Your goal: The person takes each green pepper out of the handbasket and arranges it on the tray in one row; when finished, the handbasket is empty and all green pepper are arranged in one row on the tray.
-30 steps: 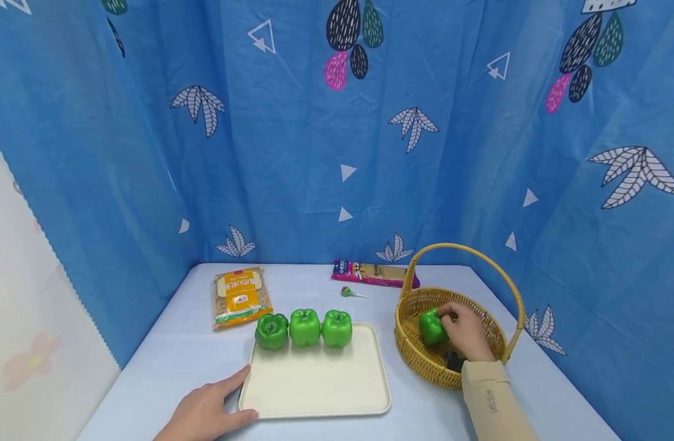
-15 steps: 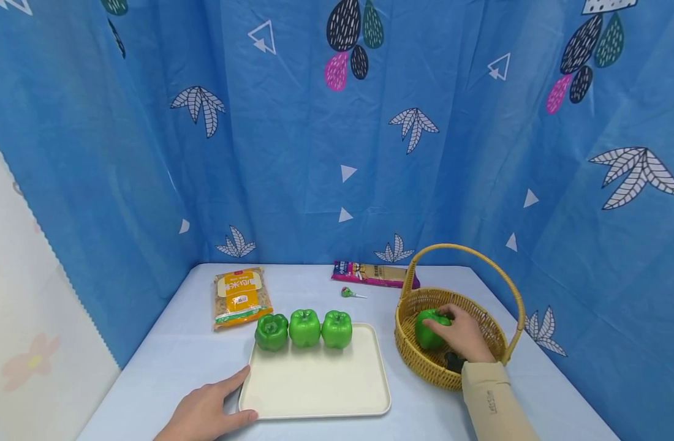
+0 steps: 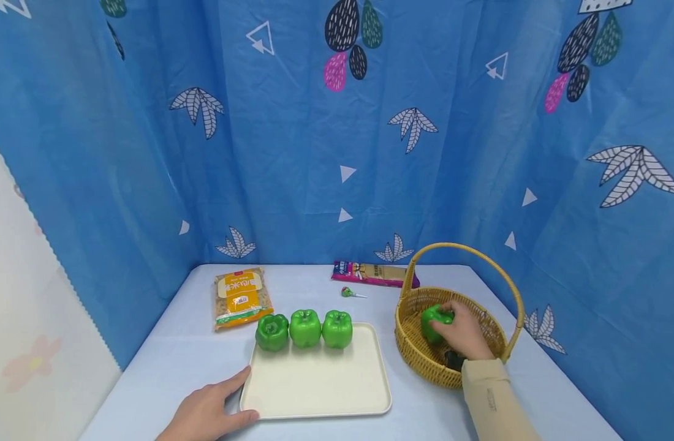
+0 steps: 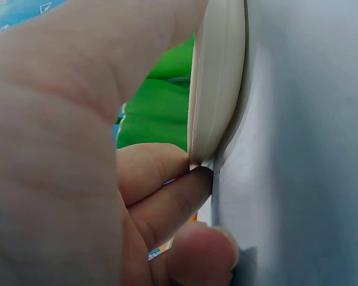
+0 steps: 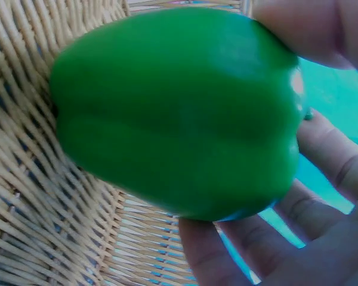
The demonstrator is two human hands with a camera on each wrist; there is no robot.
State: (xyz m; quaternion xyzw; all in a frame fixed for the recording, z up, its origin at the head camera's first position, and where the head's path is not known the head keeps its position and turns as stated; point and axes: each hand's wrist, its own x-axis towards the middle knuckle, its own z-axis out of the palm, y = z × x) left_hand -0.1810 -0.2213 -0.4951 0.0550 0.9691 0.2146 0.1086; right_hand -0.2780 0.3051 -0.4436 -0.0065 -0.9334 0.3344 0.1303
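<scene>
Right hand (image 3: pixel 465 334) grips pepper (image 3: pixel 433 321) inside basket (image 3: pixel 420 358). Left hand (image 3: pixel 207 413) lies flat on the tabletop, fingers touching tray (image 3: pixel 315 383). Risk: smooth pepper slipping, or snagging the handle when lifted.

A glossy green bell pepper (image 3: pixel 433 321) is gripped by the right hand (image 3: pixel 465 331) inside the wicker basket (image 3: pixel 425 361) (tilted, smooth-skinned, its stem end hidden).
</scene>
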